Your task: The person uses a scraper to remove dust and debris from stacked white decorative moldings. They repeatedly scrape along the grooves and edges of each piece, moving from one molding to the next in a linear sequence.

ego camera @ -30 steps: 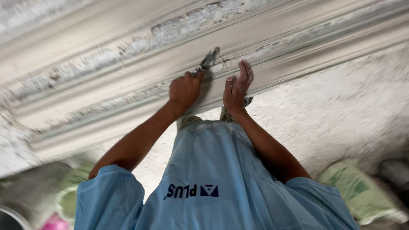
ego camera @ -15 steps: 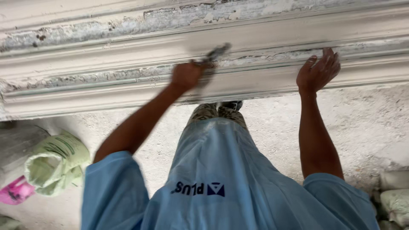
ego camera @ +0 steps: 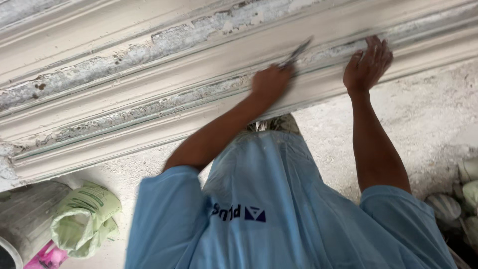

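Lower left: a pale green woven sack (ego camera: 84,216), folded over at the mouth, lies on the rough floor beside a small pink object (ego camera: 47,256) that I cannot identify.

The long off-white stepped plaster moulding (ego camera: 124,99) runs across the whole frame, rising slightly to the right. On its left and middle stretches the two recessed bands are flaked down to grey, with ragged edges. The raised ribs between them read smooth and pale. Judgement: the surface work is partial. The grey, broken bands make up a good share of the visible length, and the part under your hands looks no cleaner than the rest.

Your left hand (ego camera: 271,82) is clenched around the handle of a slim grey metal hand tool (ego camera: 296,52), blurred, so its blade shape is unclear. Its long axis runs from lower left to upper right. The tip points away from your body and meets the moulding at the upper recessed band.

Your right hand (ego camera: 368,65) holds nothing: its fingers are spread and the palm lies flat on the moulding, well apart from the tool.

Far right: pale bundled sacks (ego camera: 468,189) on the floor.
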